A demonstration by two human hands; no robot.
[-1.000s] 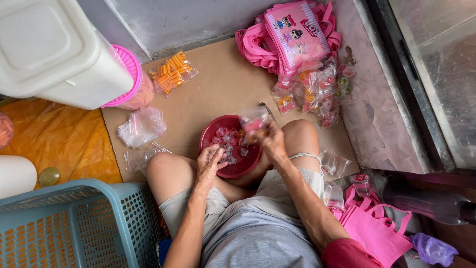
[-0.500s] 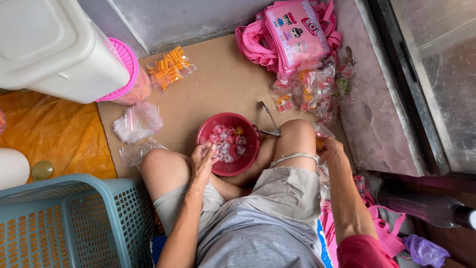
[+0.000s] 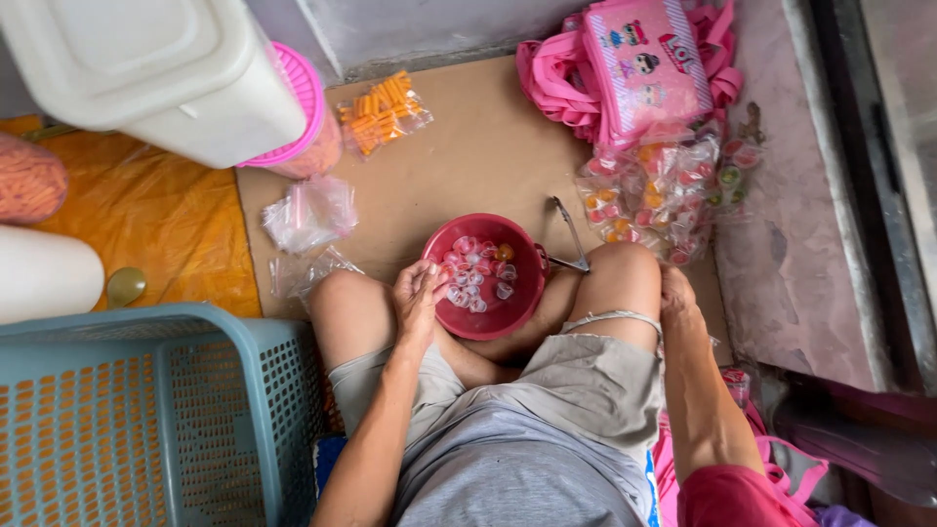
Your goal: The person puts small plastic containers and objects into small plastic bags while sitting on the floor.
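A red bowl [image 3: 491,328] sits on the floor between my bent knees and holds several small clear jelly cups [image 3: 476,274]. My left hand [image 3: 420,293] rests on the bowl's left rim, its fingers curled on a few of the cups. My right hand [image 3: 675,293] is down beside the outside of my right knee, back of the hand up. Its fingers are hidden, so I cannot tell whether it holds anything. Just beyond it lies a pile of filled clear bags [image 3: 664,190] of coloured cups.
Metal tongs [image 3: 571,239] lie by the bowl. Empty plastic bags [image 3: 310,213] and a bag of orange sticks [image 3: 383,112] lie on the cardboard [image 3: 468,146]. Pink tote bags [image 3: 634,59] are at the back, a white bin [image 3: 146,59] and a blue basket [image 3: 146,420] on the left.
My right hand carried a small filled bag from over the bowl to the right, past my knee, and has dropped low beside it. My left hand has stayed at the bowl's rim.
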